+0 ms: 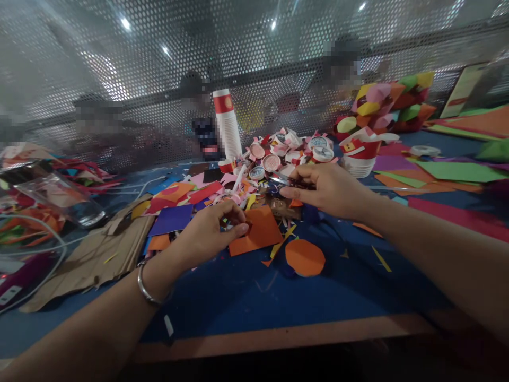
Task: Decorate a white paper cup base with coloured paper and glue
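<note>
My left hand (210, 231) is closed in a pinch on the left edge of an orange paper piece (260, 229) that lies on the blue table (238, 297). My right hand (330, 188) hovers above and to the right of it, fingers curled round scissors (284, 182) whose metal blades poke out to the left. An orange paper circle (305, 257) lies on the table just in front of both hands. A silver bangle (146, 286) circles my left wrist.
Coloured paper scraps and decorated paper cups (278, 156) are piled behind the hands. A tall cup stack (228, 124) stands at the back, beside a perforated metal screen with people behind it. Brown paper (87, 260) lies left, paper sheets (449, 175) right.
</note>
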The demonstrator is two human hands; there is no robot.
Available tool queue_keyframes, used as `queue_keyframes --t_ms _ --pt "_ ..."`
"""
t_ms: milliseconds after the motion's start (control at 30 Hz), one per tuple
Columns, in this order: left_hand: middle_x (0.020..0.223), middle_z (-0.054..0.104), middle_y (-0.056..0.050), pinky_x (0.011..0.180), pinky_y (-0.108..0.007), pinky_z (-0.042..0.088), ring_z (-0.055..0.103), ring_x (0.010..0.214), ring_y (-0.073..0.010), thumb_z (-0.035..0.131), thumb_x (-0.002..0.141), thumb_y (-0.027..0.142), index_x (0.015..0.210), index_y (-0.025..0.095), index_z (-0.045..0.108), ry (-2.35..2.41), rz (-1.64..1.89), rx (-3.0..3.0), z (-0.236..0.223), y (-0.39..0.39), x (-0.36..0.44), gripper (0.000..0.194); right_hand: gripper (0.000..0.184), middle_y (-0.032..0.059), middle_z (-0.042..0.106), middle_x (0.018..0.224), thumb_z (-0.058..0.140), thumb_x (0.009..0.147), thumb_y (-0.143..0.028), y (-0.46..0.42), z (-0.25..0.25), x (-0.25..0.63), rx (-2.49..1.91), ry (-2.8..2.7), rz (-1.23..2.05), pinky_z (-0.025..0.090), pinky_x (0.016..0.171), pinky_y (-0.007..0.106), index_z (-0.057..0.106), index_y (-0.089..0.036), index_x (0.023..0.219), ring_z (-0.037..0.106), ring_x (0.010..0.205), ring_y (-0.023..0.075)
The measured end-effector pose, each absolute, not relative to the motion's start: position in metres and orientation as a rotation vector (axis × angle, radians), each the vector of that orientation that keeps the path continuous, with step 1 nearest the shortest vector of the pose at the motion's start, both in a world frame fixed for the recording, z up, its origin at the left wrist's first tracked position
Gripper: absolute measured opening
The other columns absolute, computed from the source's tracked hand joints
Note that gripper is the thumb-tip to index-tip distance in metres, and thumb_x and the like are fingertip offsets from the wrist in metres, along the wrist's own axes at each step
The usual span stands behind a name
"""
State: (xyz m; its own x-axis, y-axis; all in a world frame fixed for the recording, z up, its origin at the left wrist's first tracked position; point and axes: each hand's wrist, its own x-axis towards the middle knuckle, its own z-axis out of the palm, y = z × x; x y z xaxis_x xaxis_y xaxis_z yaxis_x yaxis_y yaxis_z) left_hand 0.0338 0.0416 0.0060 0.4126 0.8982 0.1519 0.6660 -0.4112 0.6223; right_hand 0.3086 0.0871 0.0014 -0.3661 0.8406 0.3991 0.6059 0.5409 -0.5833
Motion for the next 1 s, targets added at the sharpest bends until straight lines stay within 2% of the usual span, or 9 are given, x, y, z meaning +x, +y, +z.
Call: queue_keyframes --t_ms 133,267,467,533,633,733,833,933,1000 --pt "0.095 0.073 -0.003 0.08 -0.035 0.054 0.068 0.087 -0.0191 0.074 0.083 0.026 0.095 0.021 0.064 1.324 0.73 2.21 0.0 0.042 0.046 0.016 0.034 -0.0022 0.051 0.061 0.069 0.089 -0.049 0.087 -0.003 0.303 -1.135 -2.086 0.472 0.03 0.056 0.032 0.056 -0.023 0.071 0.046 0.058 0.0154" --pt "0.102 0.073 -0.004 0.082 -0.036 0.054 0.069 0.092 -0.0191 0.073 0.082 0.02 0.101 0.021 0.058 1.223 0.812 2.161 -0.004 0.043 0.058 0.024 0.032 -0.0038 0.053 0.057 0.073 0.087 -0.046 0.086 -0.006 0.298 -1.195 -2.056 0.591 0.031 0.054 0.03 0.056 -0.023 0.074 0.048 0.049 0.0132" --pt "0.12 0.068 -0.01 0.1 -0.053 0.042 0.054 0.116 -0.0325 0.074 0.081 0.026 0.116 0.019 0.059 1.514 0.722 2.444 -0.007 0.052 0.05 0.039 0.031 -0.004 0.056 0.056 0.071 0.088 -0.046 0.082 -0.009 0.29 -1.19 -2.06 0.694 0.032 0.05 0.029 0.054 -0.022 0.075 0.051 0.042 0.0128" --pt "0.118 0.069 -0.011 0.099 -0.058 0.039 0.052 0.115 -0.0363 0.077 0.077 0.028 0.12 0.018 0.062 1.528 0.669 2.442 -0.008 0.055 0.049 0.046 0.031 -0.0034 0.056 0.059 0.07 0.088 -0.045 0.08 -0.009 0.287 -1.177 -2.063 0.683 0.032 0.051 0.029 0.054 -0.022 0.074 0.05 0.044 0.012" --pt "0.109 0.071 -0.01 0.099 -0.061 0.036 0.052 0.113 -0.0389 0.081 0.073 0.033 0.116 0.019 0.068 1.526 0.617 2.433 -0.01 0.059 0.053 0.047 0.029 -0.0027 0.057 0.063 0.071 0.087 -0.043 0.079 -0.008 0.286 -1.145 -2.048 0.691 0.032 0.051 0.03 0.054 -0.022 0.075 0.049 0.047 0.0119" --pt "0.092 0.071 -0.007 0.099 -0.06 0.037 0.056 0.103 -0.0355 0.083 0.07 0.035 0.108 0.02 0.072 1.506 0.625 2.367 -0.01 0.06 0.056 0.042 0.023 -0.0025 0.058 0.062 0.073 0.085 -0.039 0.079 -0.009 0.286 -1.117 -2.009 0.717 0.033 0.051 0.03 0.057 -0.023 0.079 0.049 0.049 0.0131" --pt "0.072 0.065 -0.001 0.093 -0.05 0.044 0.06 0.085 -0.027 0.083 0.068 0.027 0.094 0.02 0.074 1.439 0.713 2.244 -0.009 0.061 0.057 0.029 0.022 -0.0019 0.059 0.062 0.073 0.085 -0.036 0.078 -0.009 0.288 -1.117 -1.985 0.71 0.034 0.051 0.031 0.057 -0.022 0.081 0.049 0.048 0.0132" --pt "0.073 0.065 0.0 0.086 -0.039 0.047 0.061 0.079 -0.0204 0.077 0.072 0.021 0.081 0.021 0.07 1.349 0.894 2.076 -0.005 0.064 0.054 0.012 0.019 -0.0007 0.061 0.066 0.07 0.088 -0.034 0.077 -0.008 0.289 -1.077 -1.956 0.682 0.037 0.05 0.031 0.057 -0.022 0.083 0.051 0.048 0.0128" --pt "0.075 0.065 0.001 0.076 -0.033 0.048 0.06 0.072 -0.0162 0.074 0.077 0.026 0.08 0.021 0.065 1.302 1.035 1.916 -0.001 0.066 0.051 0.011 0.016 0.0 0.062 0.069 0.068 0.089 -0.032 0.076 -0.006 0.29 -1.038 -1.928 0.676 0.039 0.049 0.03 0.057 -0.021 0.085 0.053 0.049 0.0127"
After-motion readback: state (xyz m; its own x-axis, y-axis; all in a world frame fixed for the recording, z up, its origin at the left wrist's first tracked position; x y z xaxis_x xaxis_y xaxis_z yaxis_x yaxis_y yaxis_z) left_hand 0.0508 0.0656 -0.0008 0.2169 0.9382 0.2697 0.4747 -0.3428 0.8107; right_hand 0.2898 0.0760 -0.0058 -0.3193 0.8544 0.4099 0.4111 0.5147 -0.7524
